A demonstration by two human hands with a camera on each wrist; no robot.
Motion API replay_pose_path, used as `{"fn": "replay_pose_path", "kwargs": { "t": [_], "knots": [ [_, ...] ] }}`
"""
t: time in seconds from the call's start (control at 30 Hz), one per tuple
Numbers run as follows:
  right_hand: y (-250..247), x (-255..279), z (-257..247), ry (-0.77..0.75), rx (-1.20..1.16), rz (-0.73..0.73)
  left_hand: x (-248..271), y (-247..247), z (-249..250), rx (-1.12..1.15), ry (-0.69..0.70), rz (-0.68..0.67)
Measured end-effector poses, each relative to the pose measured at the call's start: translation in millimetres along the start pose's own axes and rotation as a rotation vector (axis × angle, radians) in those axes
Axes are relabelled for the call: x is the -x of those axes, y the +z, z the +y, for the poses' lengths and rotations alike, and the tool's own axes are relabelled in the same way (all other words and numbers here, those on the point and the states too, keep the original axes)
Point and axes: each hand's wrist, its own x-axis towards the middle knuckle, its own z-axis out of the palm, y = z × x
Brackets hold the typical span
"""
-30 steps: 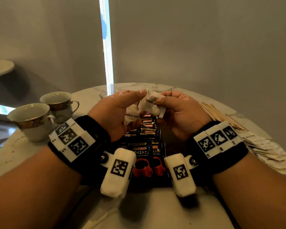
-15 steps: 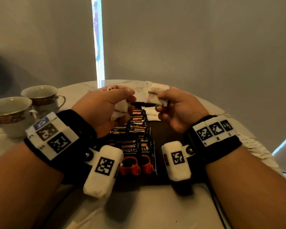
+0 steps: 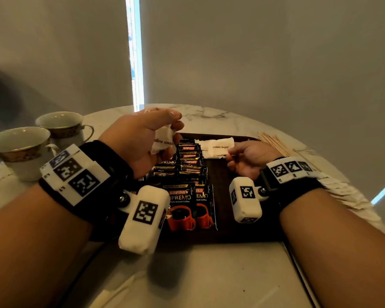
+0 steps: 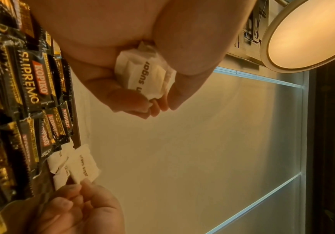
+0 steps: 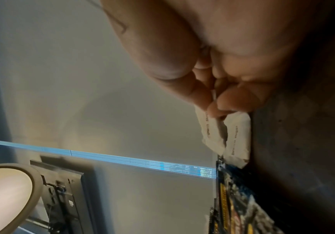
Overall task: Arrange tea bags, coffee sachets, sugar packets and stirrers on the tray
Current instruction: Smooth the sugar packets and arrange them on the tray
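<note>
A dark wooden tray [image 3: 222, 216] lies on the round marble table, with black coffee sachets [image 3: 187, 172] in overlapping rows down its left half. My left hand [image 3: 142, 138] hovers above the sachets and grips a bunch of white brown-sugar packets [image 3: 162, 142] [image 4: 146, 76]. At the tray's far end my right hand [image 3: 247, 157] pinches the near edge of a white sugar packet [image 3: 220, 147] [image 5: 212, 133] that sits on another one [image 5: 237, 140] lying on the tray. Wooden stirrers [image 3: 273, 143] lie right of the tray.
Two gold-rimmed teacups [image 3: 60, 127] [image 3: 20, 150] stand at the table's left. A fanned pile of white packets [image 3: 347, 192] runs along the right edge beside the stirrers. A grey curtain hangs behind the table. The table's near part [image 3: 209, 274] shows bare marble.
My hands have drawn apart. The right hand went down with a packet to the far end of the tray; the left stays raised with its bunch.
</note>
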Motion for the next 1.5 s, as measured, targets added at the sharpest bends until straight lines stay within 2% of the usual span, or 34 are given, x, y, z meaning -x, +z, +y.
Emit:
{"fn": "replay_pose_path", "kwargs": {
  "t": [0.2, 0.43, 0.67, 0.93, 1.5],
  "knots": [
    [4.0, -0.4, 3.8, 0.01, 0.092, -0.052, -0.3, 0.1, -0.5, 0.019, -0.008, 0.013],
    [7.5, -1.7, 4.9, 0.011, 0.164, -0.037, 0.6, 1.2, -0.6, 0.029, -0.02, 0.012],
    [6.5, 2.4, 3.6, 0.019, 0.15, -0.11, 0.9, 3.4, -1.9, 0.013, -0.03, 0.016],
    [6.0, 5.7, 3.8, 0.007, 0.085, -0.067, 0.9, 2.4, -2.6, 0.017, -0.034, 0.014],
    [7.1, 6.0, 3.3, -0.037, 0.218, 0.039, 0.4, 0.3, -0.2, 0.027, -0.047, 0.021]
  ]
}}
